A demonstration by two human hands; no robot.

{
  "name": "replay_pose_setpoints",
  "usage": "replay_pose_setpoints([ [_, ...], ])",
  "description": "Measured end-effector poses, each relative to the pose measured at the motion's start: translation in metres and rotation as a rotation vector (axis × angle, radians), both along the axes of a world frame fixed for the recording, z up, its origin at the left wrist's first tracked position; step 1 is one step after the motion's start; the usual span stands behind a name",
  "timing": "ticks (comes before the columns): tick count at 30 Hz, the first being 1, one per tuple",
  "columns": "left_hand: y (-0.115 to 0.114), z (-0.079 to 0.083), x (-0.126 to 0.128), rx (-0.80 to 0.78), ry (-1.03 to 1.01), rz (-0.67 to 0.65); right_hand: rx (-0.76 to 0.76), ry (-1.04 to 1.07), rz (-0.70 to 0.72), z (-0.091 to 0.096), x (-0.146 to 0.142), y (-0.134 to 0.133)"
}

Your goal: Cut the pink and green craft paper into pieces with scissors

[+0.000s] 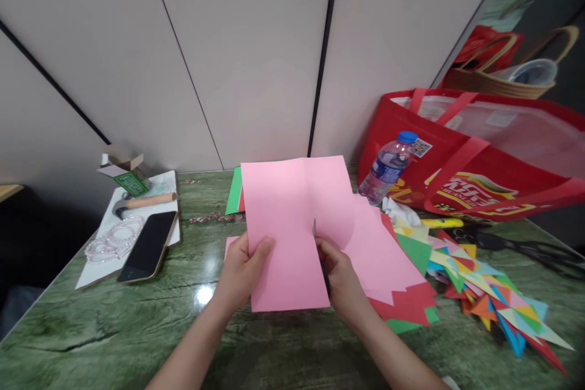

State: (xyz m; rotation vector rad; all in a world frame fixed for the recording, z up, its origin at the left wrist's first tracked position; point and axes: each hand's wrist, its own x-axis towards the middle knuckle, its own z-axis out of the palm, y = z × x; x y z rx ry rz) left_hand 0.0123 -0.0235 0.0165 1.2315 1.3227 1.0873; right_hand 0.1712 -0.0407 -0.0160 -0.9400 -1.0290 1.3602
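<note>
A pink paper sheet (287, 225) is held up over the green marble table (137, 329). My left hand (242, 271) pinches its lower left edge, thumb on the front. My right hand (340, 277) is closed on a dark-handled cutting tool, apparently scissors (320, 256), whose blade stands in a slit up the middle of the sheet. Part of the tool is hidden behind the paper. Under and to the right lies a stack of pink, red and green sheets (402, 292).
Coloured paper triangles (493, 298) are scattered at the right. A water bottle (388, 167) leans on a red tote bag (479, 152). At the left a phone (147, 247), beaded bracelets (114, 239), a hammer (144, 202) and a small box (124, 172) rest on white paper. Black scissors (525, 247) lie far right.
</note>
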Motion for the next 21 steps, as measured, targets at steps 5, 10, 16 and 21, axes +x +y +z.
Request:
replay_pose_setpoints([
  [5, -0.0006, 0.0023, 0.0006, 0.002, 0.011, 0.012, -0.008, 0.022, 0.013, 0.0023, -0.0002, -0.0006],
  [10, -0.0002, 0.0016, -0.0006, 0.019, 0.032, 0.004, -0.026, 0.032, 0.014, 0.0032, -0.0010, -0.0012],
  [16, 0.0003, 0.0003, -0.0019, 0.029, 0.026, -0.022, -0.033, 0.036, 0.016, 0.0019, -0.0014, -0.0004],
  [21, -0.0001, -0.0014, -0.0031, 0.025, 0.022, -0.031, -0.044, 0.066, 0.014, 0.0007, -0.0003, -0.0014],
])
